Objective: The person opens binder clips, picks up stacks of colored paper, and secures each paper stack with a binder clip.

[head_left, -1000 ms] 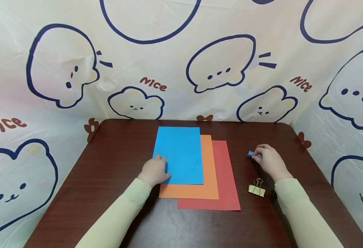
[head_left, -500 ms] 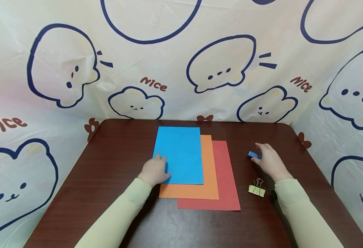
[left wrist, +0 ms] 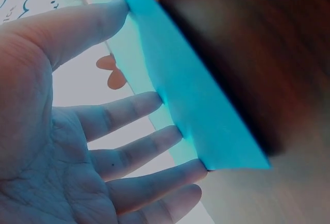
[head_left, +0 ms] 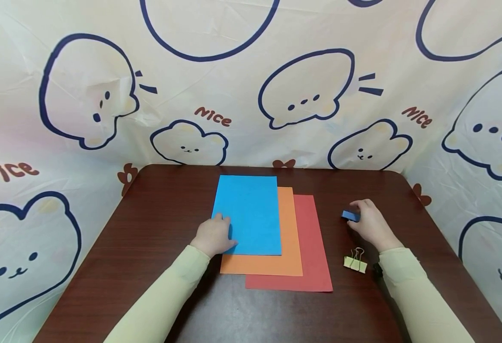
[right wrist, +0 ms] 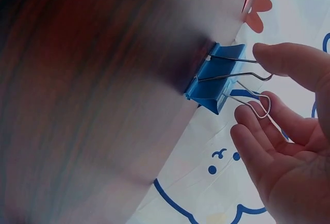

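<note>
Head view: left hand (head_left: 211, 237), fingers apart, touches blue paper (head_left: 252, 212), likely steadying it; right hand (head_left: 373, 226), fingers apart, brackets blue binder clip (head_left: 350, 216), probably for leverage.

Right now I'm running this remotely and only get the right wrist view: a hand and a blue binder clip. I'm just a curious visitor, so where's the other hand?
Observer: The left hand is touching a blue sheet, at its left side.
Visitor: Oh! Is anything under that sheet?
Observer: Yes, an orange sheet sticks out from under it.
Visitor: And is that clip the only one?
Observer: No, a pale yellow binder clip is on the table, below the blue binder clip in the head view.
</note>
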`<state>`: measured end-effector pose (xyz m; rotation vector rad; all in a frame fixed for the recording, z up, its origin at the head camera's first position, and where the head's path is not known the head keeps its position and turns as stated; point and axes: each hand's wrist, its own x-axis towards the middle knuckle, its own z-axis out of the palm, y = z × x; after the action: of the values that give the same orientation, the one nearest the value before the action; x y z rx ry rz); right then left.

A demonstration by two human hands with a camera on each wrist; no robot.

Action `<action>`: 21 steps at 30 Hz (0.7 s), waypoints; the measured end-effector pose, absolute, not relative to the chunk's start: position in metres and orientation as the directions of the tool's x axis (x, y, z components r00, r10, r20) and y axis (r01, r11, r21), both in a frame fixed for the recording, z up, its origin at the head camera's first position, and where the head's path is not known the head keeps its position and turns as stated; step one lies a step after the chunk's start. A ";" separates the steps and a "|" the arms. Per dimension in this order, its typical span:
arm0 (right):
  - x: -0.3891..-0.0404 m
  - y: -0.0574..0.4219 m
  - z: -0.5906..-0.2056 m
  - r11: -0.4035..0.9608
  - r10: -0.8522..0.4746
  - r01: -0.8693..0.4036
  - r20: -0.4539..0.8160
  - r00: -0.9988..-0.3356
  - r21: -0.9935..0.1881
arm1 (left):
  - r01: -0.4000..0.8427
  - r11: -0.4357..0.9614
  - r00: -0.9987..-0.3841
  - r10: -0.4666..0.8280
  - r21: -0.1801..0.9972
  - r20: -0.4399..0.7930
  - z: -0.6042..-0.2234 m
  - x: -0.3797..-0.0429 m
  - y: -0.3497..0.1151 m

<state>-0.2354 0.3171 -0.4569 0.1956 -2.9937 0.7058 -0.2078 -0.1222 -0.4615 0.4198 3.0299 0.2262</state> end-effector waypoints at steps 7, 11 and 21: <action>-0.233 0.317 -0.458 0.884 -0.116 -0.142 0.085 -0.990 -0.445 | 0.238 0.947 -0.961 0.262 0.216 -0.088 -0.459 -0.214 -0.127; -0.233 0.317 -0.457 0.885 -0.119 -0.143 0.081 -0.990 -0.444 | 0.211 0.938 -0.961 0.250 0.275 -0.115 -0.454 -0.218 -0.130; -0.234 0.318 -0.457 0.888 -0.123 -0.144 0.075 -0.990 -0.437 | 0.120 0.921 -0.964 0.198 0.372 -0.179 -0.449 -0.242 -0.140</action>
<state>-0.2338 0.3184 -0.4567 0.2126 -3.0081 0.7008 -0.2418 -0.1395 -0.4494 0.2408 2.8678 0.5352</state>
